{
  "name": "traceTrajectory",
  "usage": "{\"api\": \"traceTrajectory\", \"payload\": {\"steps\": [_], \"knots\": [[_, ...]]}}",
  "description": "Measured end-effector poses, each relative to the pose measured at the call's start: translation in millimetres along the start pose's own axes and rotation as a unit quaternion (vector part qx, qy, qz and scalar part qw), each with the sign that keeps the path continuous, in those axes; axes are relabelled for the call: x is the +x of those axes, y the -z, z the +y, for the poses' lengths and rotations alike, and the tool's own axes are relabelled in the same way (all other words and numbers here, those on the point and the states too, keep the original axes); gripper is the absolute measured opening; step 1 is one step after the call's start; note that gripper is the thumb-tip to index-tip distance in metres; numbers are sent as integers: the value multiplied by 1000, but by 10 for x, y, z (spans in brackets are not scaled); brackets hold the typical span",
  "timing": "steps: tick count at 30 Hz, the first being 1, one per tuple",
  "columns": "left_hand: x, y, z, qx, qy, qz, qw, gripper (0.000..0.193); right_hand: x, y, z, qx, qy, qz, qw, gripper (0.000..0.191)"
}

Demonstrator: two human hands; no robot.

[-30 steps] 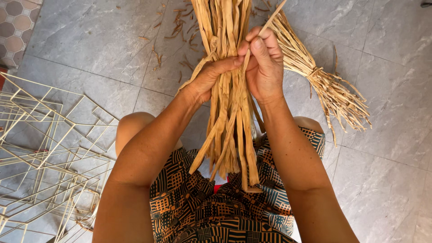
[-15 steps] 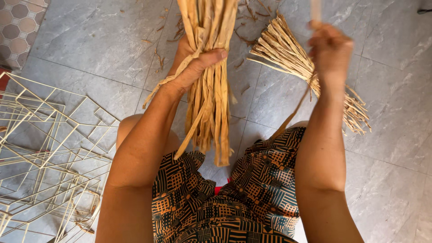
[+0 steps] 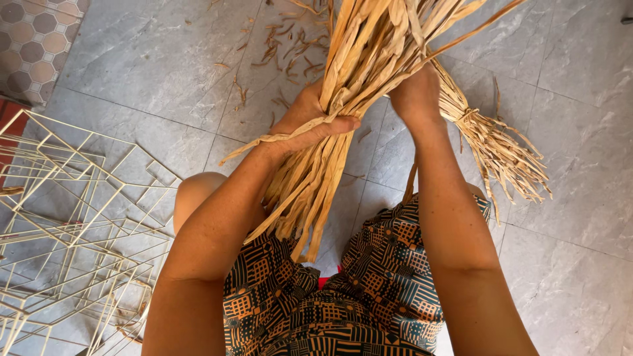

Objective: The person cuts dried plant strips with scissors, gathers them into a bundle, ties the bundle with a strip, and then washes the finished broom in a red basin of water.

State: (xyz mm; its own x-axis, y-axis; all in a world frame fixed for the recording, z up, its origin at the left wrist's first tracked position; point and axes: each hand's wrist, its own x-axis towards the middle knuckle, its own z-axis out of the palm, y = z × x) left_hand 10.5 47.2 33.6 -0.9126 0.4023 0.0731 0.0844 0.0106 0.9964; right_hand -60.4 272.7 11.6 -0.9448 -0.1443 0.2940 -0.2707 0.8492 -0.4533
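My left hand [image 3: 310, 125] is closed around a thick bundle of dry tan leaf strips [image 3: 369, 59], whose loose ends hang down over my lap. One strip wraps across the back of my left wrist. My right hand [image 3: 415, 95] reaches into the same bundle just to the right, its fingers hidden among the strips. A second, tied bundle of strips [image 3: 494, 145] lies on the grey tiled floor behind my right forearm. I sit with a patterned orange and dark cloth [image 3: 356, 290] over my legs.
Several cream wire frames [image 3: 72, 217] lie stacked on the floor at the left. Scraps of dry strip [image 3: 277, 46] are scattered on the grey tiles ahead. A patterned mat corner [image 3: 33, 33] shows at the top left.
My right hand, raised and apart half a second ago, has come back down into the bundle beside my left hand. The bundle now tilts to the right.
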Motion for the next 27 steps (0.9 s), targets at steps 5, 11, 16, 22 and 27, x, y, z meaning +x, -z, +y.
{"api": "traceTrajectory", "payload": {"steps": [5, 11, 16, 22, 27], "knots": [[0, 10, -21, 16, 44, -4, 999, 51, -102, -136, 53, 142, 76, -68, 985, 31], [-33, 5, -28, -20, 7, -17, 1000, 53, -58, -137, 93, 245, 63, -23, 967, 26], [-38, 13, -35, -17, 4, -1, 1000, 76, -118, -15, 82, 272, 118, -60, 953, 32], [-1, -44, -143, -11, 24, 13, 1000, 87, -119, 3, -91, 271, 68, -65, 958, 32], [64, 18, -241, 11, -22, 72, 997, 90, -142, 155, -184, 301, -43, -201, 931, 25]]}}
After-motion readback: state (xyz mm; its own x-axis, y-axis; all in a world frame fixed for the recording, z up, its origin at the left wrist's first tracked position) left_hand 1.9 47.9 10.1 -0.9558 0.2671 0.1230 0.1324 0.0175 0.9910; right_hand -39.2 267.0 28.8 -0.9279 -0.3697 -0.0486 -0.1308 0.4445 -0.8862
